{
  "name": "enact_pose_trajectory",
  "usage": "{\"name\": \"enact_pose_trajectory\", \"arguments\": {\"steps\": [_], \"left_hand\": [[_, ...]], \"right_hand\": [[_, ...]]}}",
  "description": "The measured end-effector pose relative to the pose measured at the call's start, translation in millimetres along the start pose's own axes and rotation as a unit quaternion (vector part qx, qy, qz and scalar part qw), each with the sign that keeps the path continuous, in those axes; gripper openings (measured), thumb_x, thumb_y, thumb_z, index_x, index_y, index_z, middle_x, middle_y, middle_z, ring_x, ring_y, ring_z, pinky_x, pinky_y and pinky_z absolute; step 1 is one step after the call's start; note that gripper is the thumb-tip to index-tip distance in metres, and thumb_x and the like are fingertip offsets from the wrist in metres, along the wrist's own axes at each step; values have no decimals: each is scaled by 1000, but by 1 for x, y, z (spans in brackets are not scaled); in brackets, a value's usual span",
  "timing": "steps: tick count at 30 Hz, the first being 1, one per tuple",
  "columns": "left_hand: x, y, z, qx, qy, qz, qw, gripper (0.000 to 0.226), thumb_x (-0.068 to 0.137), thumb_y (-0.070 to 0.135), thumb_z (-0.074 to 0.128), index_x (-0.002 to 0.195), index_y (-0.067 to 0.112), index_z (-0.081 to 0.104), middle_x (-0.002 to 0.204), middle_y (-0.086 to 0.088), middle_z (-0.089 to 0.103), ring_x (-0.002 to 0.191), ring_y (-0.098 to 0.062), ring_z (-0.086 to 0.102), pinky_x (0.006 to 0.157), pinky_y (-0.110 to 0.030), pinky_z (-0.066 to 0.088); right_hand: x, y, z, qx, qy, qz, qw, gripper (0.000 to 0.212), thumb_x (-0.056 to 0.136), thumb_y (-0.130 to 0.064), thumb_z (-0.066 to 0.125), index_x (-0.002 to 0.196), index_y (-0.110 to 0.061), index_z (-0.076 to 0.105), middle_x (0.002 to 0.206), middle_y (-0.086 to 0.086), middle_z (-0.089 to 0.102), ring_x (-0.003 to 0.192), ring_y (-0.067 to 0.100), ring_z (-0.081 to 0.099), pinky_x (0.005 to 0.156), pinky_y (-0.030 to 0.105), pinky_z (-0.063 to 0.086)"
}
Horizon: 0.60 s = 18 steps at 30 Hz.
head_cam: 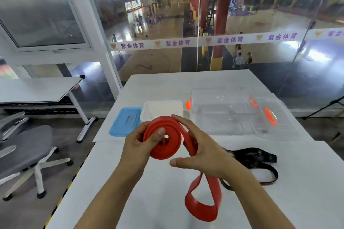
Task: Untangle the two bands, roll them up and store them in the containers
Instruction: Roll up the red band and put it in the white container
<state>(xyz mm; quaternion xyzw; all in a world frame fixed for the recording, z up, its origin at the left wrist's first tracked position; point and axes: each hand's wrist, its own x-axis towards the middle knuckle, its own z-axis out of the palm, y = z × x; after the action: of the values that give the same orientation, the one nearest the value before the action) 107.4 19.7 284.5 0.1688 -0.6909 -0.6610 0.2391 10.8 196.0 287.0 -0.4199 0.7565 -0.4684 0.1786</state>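
Your left hand [141, 143] pinches the half-rolled red band [165, 143], right hand [201, 152] feeding its tail; black band [255, 161] lies unrolled on the bench [149, 201], both boxes unfilled.

Just the one cam, strapped on my head, wide-angle, looking forward and down over the white table [186, 83]. My hands sit close up in the middle of the shot, and the top half catches the glass wall [242, 15] with the gym beyond.

Two bands: one red band [168, 145], one black band [256, 161]; three containers.
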Motion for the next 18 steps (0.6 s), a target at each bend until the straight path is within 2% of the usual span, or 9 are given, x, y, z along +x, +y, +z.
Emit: {"name": "enact_pose_trajectory", "arguments": {"steps": [2, 3, 4, 6, 8, 10, 12, 14, 18], "left_hand": [[-2, 1, 6, -14, 25, 8, 1000, 57, 65, 57, 78, 111, 23, 75, 102, -2, 78, 97, -19, 74, 82, -32, 58], [-3, 3, 10, -24, 32, 8, 999, 56, 66, 56, 78, 112, 23, 74, 102, -2, 78, 97, -18, 75, 82, -33, 59], [-4, 3, 13, -38, 39, 4, 998, 53, 69, 54, 80, 112, 24, 74, 104, -2, 78, 98, -19, 75, 83, -34, 60], [-6, 3, 21, -69, 55, -9, 996, 45, 75, 50, 84, 111, 26, 73, 106, -2, 78, 100, -19, 75, 84, -35, 60], [-10, 3, 28, -87, 74, -19, 993, 44, 75, 52, 76, 112, 28, 71, 107, 1, 78, 101, -17, 75, 86, -34, 58], [-13, 2, 32, -90, 72, -29, 993, 44, 74, 54, 70, 111, 31, 69, 104, 5, 78, 98, -12, 75, 86, -33, 57], [-16, 0, 34, -91, 52, -44, 994, 39, 75, 52, 69, 108, 31, 68, 101, 7, 79, 96, -11, 76, 86, -32, 57], [-17, -4, 33, -83, 26, -69, 994, 40, 76, 54, 67, 109, 32, 67, 102, 7, 79, 99, -12, 76, 84, -32, 56], [-20, -8, 25, -85, -22, -104, 991, 37, 79, 51, 64, 111, 33, 67, 104, 4, 80, 96, -11, 77, 76, -29, 60]], "right_hand": [[0, 3, 12, 43, 21, -4, 999, 107, 77, -30, 90, 151, -65, 22, 130, -25, 59, 108, 8, 64, 105, 34, 53], [0, 4, 17, 65, 32, -8, 997, 108, 79, -30, 89, 152, -64, 19, 137, -28, 55, 119, 9, 62, 108, 32, 51], [1, 5, 23, 86, 43, -10, 995, 108, 81, -30, 88, 154, -63, 15, 141, -35, 49, 128, 2, 56, 110, 25, 48], [-1, 4, 33, 119, 63, -5, 991, 111, 83, -30, 87, 156, -60, 9, 138, -52, 39, 133, -18, 43, 106, 7, 39], [-3, 4, 46, 133, 95, -1, 987, 114, 82, -30, 88, 155, -60, 6, 139, -54, 35, 136, -20, 38, 105, 2, 35], [-3, 5, 55, 124, 131, 1, 984, 117, 78, -30, 90, 156, -60, 7, 148, -40, 41, 138, -11, 44, 112, 12, 38], [-2, 8, 57, 114, 155, 8, 981, 117, 74, -29, 91, 155, -59, 12, 146, -26, 52, 133, -3, 54, 113, 25, 45], [-2, 11, 55, 97, 164, 14, 982, 115, 70, -33, 92, 153, -61, 17, 142, -23, 56, 129, -1, 58, 109, 30, 51], [-5, 12, 46, 58, 141, 17, 988, 109, 67, -37, 93, 149, -61, 25, 140, -28, 56, 126, -2, 59, 107, 31, 52]]}}
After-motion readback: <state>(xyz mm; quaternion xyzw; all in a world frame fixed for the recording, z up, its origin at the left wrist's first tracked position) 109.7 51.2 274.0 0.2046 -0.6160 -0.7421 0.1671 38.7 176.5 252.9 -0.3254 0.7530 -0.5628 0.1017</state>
